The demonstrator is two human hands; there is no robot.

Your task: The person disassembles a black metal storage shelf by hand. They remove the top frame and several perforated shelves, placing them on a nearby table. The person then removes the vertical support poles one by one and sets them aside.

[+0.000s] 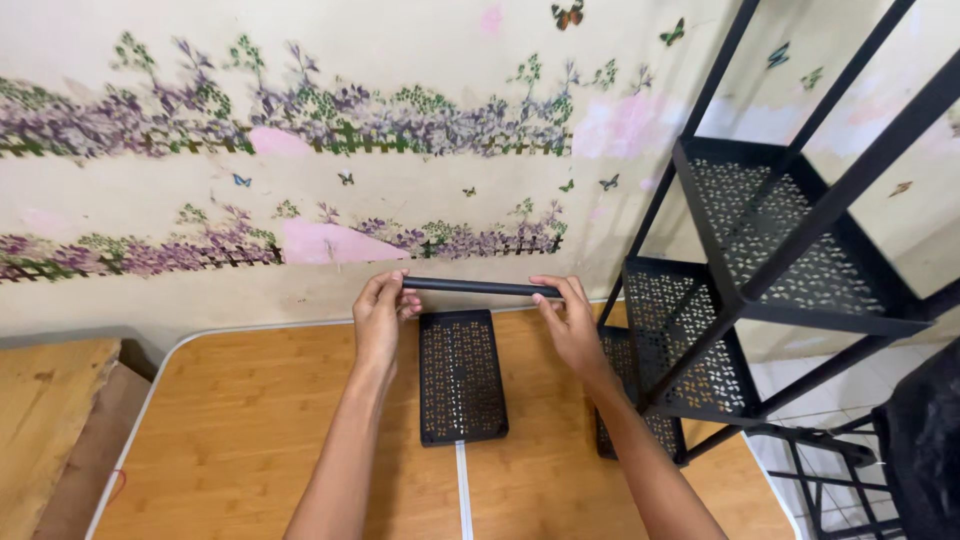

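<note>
Two hands, left hand (378,312) & right hand (568,318), grip 1 black tube (468,287).

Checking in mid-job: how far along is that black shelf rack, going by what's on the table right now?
Mostly built, it seems: the black rack stands at the table's right end with several perforated shelves fixed between its posts. In hand: the left hand and right hand hold a black tube level by its ends. Left: one loose perforated shelf lies flat on the wooden table, unattached.
</note>
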